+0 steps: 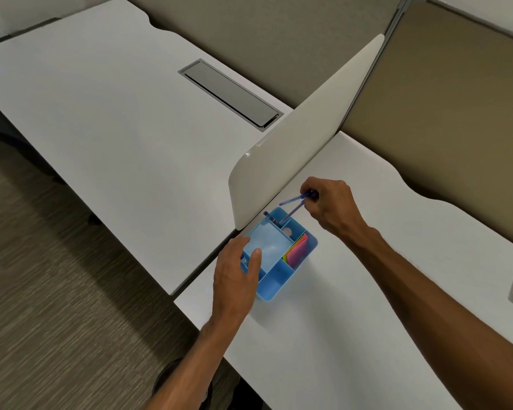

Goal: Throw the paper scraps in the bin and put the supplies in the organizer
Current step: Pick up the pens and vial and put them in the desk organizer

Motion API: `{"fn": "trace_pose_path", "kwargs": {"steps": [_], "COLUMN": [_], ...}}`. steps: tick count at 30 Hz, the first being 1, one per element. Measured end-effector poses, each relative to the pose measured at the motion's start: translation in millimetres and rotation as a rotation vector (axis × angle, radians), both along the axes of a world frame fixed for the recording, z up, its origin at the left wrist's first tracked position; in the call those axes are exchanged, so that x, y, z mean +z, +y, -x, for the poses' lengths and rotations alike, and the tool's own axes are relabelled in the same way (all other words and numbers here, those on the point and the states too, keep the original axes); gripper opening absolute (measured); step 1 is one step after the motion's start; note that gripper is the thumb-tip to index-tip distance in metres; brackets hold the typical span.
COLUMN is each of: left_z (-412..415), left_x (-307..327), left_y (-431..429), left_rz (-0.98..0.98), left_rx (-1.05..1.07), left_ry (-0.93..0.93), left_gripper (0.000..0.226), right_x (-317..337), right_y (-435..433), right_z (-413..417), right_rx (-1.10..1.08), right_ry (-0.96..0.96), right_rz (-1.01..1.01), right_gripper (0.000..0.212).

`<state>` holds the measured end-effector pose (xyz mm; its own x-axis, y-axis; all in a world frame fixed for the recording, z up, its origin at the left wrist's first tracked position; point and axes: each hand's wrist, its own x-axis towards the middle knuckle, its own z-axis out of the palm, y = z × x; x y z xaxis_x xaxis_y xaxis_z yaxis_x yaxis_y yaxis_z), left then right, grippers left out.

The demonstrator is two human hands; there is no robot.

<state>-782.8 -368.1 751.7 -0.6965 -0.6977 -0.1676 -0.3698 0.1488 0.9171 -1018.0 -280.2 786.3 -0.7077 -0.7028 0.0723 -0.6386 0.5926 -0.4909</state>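
Two pens: I see my right hand (328,204) pinching a pair of blue pens (293,204) at their upper ends, tips angled down into the far narrow compartment of the blue organizer (282,279).
Pens already in: one more pen-like item (269,216) stands in that same far compartment.
Left hand: my left hand (237,273) rests open against the near-left wall of the organizer, thumb over the rim, steadying it; a small bluish item by the palm is too hidden for me to name.
Organizer position: it sits on the tabletop (353,321), just beside the white divider panel (293,143).
Other contents: coloured paper notes (298,248) stand in the right-hand slot; a small round item (288,231) lies in a little cell; the large middle tray looks bare.
Paper scraps: none show on the tabletop, and no bin is in view, so I cannot confirm that part.
Progress: I judge the task nearly finished, since no loose supplies lie on the tabletop.
Left to do: let go of the two pens once they are seated.
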Motion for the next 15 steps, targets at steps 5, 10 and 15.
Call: {"fn": "trace_pose_path", "kwargs": {"steps": [5,10,15], "left_z": [1,1,-1], "left_x": [-4,-5,-8], "left_y": [1,1,-1], "left_rz": [-0.001,-0.002,0.037], "left_rx": [0.010,0.004,-0.003], "left_ry": [-0.022,-0.021,-0.037], "left_gripper": [0.047,0.051,0.051], "right_x": [4,-4,-15], "right_y": [6,0,-15], "right_z": [-5,0,6], "right_rx": [0.043,0.063,0.112], "right_ry": [0.015,0.025,0.058], "right_rz": [-0.018,-0.078,-0.146], "right_gripper": [0.013,0.015,0.015]}}
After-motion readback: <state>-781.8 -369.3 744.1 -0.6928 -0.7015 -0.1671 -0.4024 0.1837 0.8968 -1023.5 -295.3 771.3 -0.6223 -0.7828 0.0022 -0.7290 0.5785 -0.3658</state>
